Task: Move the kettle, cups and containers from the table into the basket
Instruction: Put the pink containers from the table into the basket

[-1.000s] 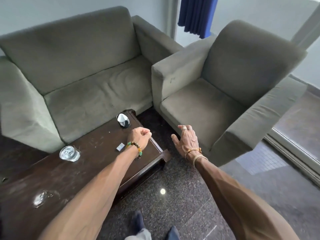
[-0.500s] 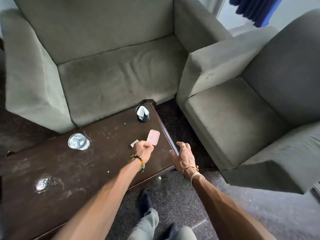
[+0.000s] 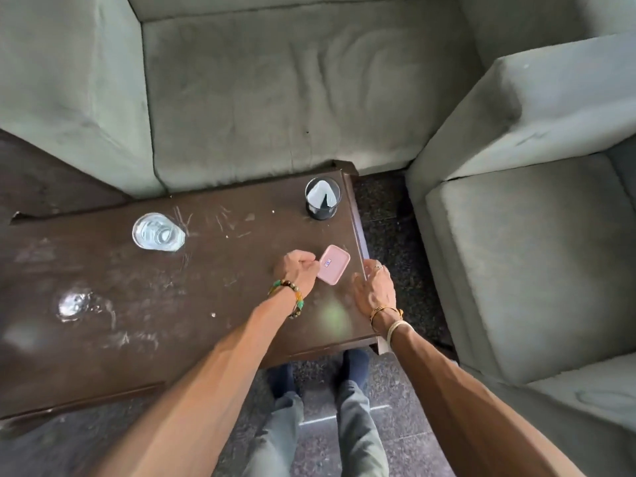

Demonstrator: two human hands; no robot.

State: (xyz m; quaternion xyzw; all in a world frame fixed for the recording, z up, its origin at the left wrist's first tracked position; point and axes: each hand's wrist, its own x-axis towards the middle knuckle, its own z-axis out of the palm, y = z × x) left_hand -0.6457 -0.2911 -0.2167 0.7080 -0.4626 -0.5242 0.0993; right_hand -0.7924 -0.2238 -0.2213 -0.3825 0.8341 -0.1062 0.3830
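A small pink rectangular container [image 3: 333, 268] lies flat near the right end of the dark wooden table [image 3: 103, 332]. My left hand [image 3: 298, 273] is closed on its left edge. My right hand [image 3: 375, 287] hovers at the table's right edge just beside the container, fingers loosely spread and holding nothing. A clear glass [image 3: 158, 232] stands further left on the table. A black mesh cup [image 3: 322, 198] with white paper inside stands at the far right corner. No kettle or basket is in view.
A grey-green sofa [image 3: 275, 91] runs along the far side of the table and a matching armchair [image 3: 523, 256] stands close on the right. A shiny clear patch [image 3: 74, 304] marks the table's left part. My legs and the dark stone floor [image 3: 389, 235] show below.
My left hand took hold of the pink container, which has since come down flat near the table's right edge. My right hand moved in beside it. The view tilted down over the table.
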